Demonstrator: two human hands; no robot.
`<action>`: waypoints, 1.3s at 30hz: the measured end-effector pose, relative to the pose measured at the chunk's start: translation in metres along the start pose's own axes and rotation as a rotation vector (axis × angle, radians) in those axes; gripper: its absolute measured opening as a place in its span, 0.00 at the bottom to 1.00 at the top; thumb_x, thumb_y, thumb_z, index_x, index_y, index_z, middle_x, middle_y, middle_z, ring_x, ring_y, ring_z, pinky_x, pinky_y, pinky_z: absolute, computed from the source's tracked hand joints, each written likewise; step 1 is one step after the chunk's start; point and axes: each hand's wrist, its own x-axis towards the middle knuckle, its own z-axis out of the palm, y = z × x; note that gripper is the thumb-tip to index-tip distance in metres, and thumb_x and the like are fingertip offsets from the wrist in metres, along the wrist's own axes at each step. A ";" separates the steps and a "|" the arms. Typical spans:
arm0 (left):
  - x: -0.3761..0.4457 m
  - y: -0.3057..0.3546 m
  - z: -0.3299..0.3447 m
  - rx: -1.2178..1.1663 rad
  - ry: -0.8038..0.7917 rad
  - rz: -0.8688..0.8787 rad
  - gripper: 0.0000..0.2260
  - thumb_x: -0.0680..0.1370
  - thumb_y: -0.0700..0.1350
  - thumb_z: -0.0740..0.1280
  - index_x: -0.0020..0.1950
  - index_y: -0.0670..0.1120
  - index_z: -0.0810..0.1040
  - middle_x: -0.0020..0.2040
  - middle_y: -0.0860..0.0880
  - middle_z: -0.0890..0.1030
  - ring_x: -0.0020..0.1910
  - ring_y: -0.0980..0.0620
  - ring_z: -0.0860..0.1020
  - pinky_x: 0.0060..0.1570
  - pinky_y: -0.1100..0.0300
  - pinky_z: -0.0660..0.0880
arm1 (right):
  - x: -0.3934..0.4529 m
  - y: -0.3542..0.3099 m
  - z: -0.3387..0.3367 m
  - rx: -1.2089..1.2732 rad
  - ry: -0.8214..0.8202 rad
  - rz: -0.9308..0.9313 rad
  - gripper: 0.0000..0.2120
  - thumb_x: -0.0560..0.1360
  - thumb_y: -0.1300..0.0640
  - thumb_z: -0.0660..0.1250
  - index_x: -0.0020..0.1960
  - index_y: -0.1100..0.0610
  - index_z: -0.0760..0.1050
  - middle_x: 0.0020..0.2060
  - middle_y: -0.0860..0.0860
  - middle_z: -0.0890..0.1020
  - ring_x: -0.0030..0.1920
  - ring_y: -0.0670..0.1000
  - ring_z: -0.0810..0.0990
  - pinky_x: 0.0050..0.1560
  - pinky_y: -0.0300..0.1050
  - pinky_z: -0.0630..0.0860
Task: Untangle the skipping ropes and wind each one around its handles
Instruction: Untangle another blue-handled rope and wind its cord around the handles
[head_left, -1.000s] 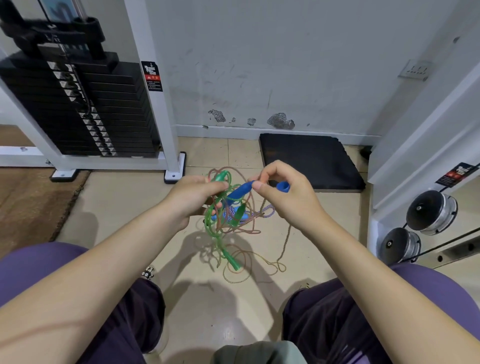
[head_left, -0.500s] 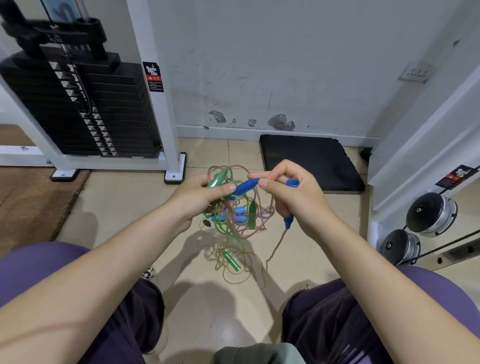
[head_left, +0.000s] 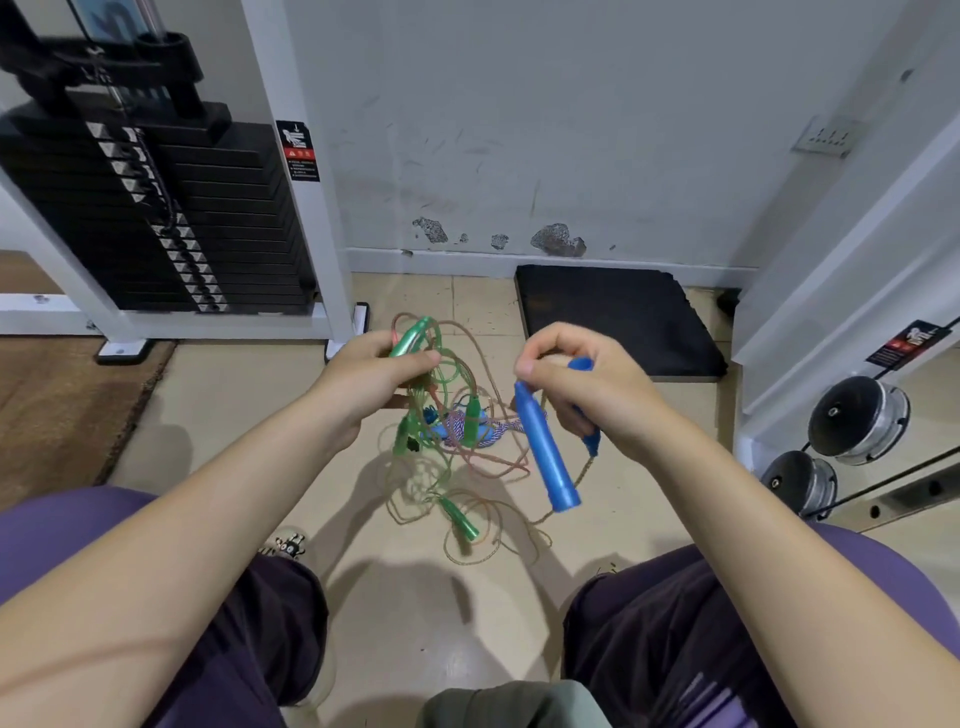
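A tangle of skipping ropes (head_left: 457, 441) hangs between my hands above the floor: green translucent cord, thin pinkish-brown cord and a blue-and-white braided rope. My left hand (head_left: 374, 379) grips a green handle (head_left: 410, 338) together with several loops at the top of the tangle. My right hand (head_left: 587, 389) pinches the top end of a blue handle (head_left: 545, 452), which hangs down and to the right. A second blue handle (head_left: 589, 441) pokes out under the same hand. Two more green handles (head_left: 471, 421) (head_left: 460, 518) dangle lower in the tangle.
A black weight stack (head_left: 156, 218) in a white frame stands at the left, on a brown carpet (head_left: 57, 410). A black mat (head_left: 613, 317) lies against the wall ahead. Round metal weights (head_left: 857, 421) sit at the right. My knees (head_left: 727, 623) frame the tiled floor below.
My hands have moved apart. The blue handle that lay level between them has swung down and now hangs from my right hand alone; my left hand keeps the green handle and loops.
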 end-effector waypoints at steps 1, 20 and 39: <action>-0.002 0.001 -0.001 0.012 -0.014 0.031 0.11 0.76 0.42 0.72 0.56 0.39 0.79 0.48 0.44 0.85 0.42 0.51 0.83 0.49 0.52 0.80 | 0.000 0.001 0.002 -0.067 0.001 0.020 0.06 0.76 0.57 0.70 0.45 0.59 0.79 0.30 0.52 0.81 0.22 0.49 0.62 0.26 0.39 0.60; -0.022 0.017 0.001 -0.126 -0.567 0.118 0.16 0.65 0.41 0.77 0.51 0.47 0.81 0.46 0.49 0.85 0.43 0.53 0.82 0.42 0.63 0.78 | -0.001 0.004 0.024 -0.068 0.052 0.056 0.06 0.72 0.57 0.76 0.46 0.55 0.80 0.37 0.47 0.78 0.22 0.41 0.67 0.23 0.34 0.64; -0.023 0.012 0.009 -0.077 -0.399 0.107 0.12 0.68 0.40 0.75 0.50 0.47 0.80 0.43 0.51 0.82 0.46 0.47 0.83 0.48 0.56 0.75 | 0.000 0.004 0.025 -0.140 0.118 0.107 0.10 0.70 0.54 0.77 0.44 0.60 0.82 0.28 0.45 0.77 0.21 0.40 0.69 0.23 0.32 0.64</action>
